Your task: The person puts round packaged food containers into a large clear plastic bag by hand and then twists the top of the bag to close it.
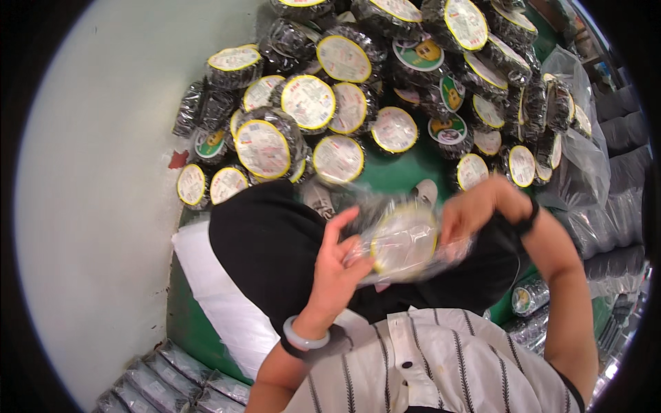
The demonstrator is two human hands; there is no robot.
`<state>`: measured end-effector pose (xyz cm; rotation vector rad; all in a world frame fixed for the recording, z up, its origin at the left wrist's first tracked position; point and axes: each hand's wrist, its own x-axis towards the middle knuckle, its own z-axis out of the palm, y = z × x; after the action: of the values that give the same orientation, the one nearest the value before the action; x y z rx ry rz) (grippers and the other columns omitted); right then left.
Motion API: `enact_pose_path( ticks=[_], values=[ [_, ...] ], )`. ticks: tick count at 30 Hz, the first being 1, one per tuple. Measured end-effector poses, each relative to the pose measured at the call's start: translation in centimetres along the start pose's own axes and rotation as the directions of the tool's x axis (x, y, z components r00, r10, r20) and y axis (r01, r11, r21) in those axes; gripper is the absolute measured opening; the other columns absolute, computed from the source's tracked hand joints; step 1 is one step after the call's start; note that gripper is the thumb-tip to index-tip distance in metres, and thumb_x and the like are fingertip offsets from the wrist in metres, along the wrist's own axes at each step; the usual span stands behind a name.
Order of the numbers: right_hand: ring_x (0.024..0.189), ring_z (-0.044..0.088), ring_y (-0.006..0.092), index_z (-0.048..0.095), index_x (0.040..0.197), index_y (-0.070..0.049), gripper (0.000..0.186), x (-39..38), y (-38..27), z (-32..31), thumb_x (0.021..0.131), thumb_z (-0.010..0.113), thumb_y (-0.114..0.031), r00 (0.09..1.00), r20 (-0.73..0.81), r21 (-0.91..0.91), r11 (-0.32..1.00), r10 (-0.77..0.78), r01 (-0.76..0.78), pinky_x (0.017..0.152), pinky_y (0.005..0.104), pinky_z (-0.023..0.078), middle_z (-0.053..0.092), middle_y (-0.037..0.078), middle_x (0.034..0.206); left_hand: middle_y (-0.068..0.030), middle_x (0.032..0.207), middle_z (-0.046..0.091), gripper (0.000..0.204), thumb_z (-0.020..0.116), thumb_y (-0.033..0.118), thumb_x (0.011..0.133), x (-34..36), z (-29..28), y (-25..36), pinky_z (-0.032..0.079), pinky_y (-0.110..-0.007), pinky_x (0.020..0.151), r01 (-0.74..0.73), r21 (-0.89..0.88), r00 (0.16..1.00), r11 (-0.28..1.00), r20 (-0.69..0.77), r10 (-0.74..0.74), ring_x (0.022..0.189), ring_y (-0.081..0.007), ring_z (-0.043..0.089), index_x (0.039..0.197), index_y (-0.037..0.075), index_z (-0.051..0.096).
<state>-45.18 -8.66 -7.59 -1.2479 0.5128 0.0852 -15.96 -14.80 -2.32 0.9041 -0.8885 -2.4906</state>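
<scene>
Over my lap, my left hand (337,258) grips the left side of a round package (405,241) in loose clear film. Its thumb and fingers are at the edge, with the index finger raised. A pale round label with a yellow rim faces up on the package. My right hand (475,210) is closed at the package's right side, fingers bent on the clear film, and it is smeared by motion. The film bulges between the two hands. What lies beneath the label is mostly hidden.
A heap of black film-wrapped round packages (308,102) with yellow-rimmed labels covers the green floor (385,171) ahead. Clear bagged stacks (609,220) stand at right. A white wall (103,172) rises at left, above more wrapped stacks (162,378). White sheeting (220,296) lies beside my leg.
</scene>
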Motion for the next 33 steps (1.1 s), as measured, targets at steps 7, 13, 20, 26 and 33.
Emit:
enact_pose_path(
  ticks=[7, 13, 20, 26, 33],
  values=[
    [0.125, 0.039, 0.043, 0.01, 0.147, -0.009, 0.111, 22.5, -4.1, -20.4, 0.068, 0.075, -0.051, 0.077, -0.991, -0.132, 0.83, -0.108, -0.543, 0.107, 0.04, 0.03, 0.042, 0.029, 0.132, -0.0012, 0.068, 0.049, 0.014, 0.062, 0.016, 0.089, -0.3, -4.9, -3.8, 0.039, -0.024, 0.061, -0.223, 0.824, 0.93, 0.521, 0.019, 0.367, 0.063, -0.0093, 0.045, 0.089, 0.005, 0.07],
    [0.1, 0.057, 0.0157, 0.044, 0.132, -0.001, 0.065, 10.9, -13.0, -5.8, 0.078, 0.073, -0.023, 0.591, -0.786, 0.225, 0.807, -0.18, 0.545, 0.087, 0.0302, 0.047, 0.06, 0.01, 0.115, 0.0044, 0.063, 0.048, 0.025, 0.053, 0.024, 0.095, 3.4, -9.0, -3.1, 0.033, -0.02, 0.046, 0.173, -0.595, 0.969, 0.785, -0.041, -0.244, 0.05, -0.0042, 0.041, 0.109, 0.004, 0.06],
    [0.108, 0.06, 0.0301, 0.049, 0.125, 0.003, 0.037, 5.4, 6.4, 17.7, 0.094, 0.045, -0.016, 0.369, -0.672, 0.309, -0.21, 0.642, 0.928, 0.092, 0.0412, 0.05, 0.058, 0.019, 0.12, -0.0003, 0.08, 0.052, 0.043, 0.064, -0.001, 0.083, -3.5, 1.8, -3.9, 0.049, -0.025, 0.069, -0.354, 0.672, 0.821, 0.651, 0.556, -0.128, 0.084, -0.0104, 0.061, 0.125, 0.001, 0.051],
    [0.126, 0.044, 0.0373, 0.057, 0.12, -0.006, 0.033, 2.8, -0.1, 17.0, 0.092, 0.053, -0.023, -0.269, -0.924, -0.098, 0.847, -0.273, -0.523, 0.1, 0.0521, 0.039, 0.057, 0.014, 0.123, -0.0112, 0.094, 0.058, 0.072, 0.06, -0.01, 0.081, 1.4, 8.9, -3.8, 0.053, -0.031, 0.069, -0.204, 0.189, 0.928, 0.96, 0.35, 0.128, 0.085, -0.0211, 0.065, 0.139, 0.006, 0.02],
    [0.058, 0.063, 0.0147, 0.066, 0.081, 0.0, 0.031, -12.9, 4.1, 14.7, 0.093, 0.048, -0.022, -0.196, -0.981, -0.05, 0.956, 0.008, 0.289, 0.054, 0.0288, 0.051, 0.066, 0.006, 0.07, -0.0009, 0.065, 0.043, 0.051, 0.063, 0.0, 0.08, 0.9, 6.9, 1.8, 0.037, -0.027, 0.046, -0.088, 0.784, 0.996, 0.614, 0.057, 0.069, 0.049, -0.0115, 0.042, 0.128, 0.005, 0.044]
  ],
)
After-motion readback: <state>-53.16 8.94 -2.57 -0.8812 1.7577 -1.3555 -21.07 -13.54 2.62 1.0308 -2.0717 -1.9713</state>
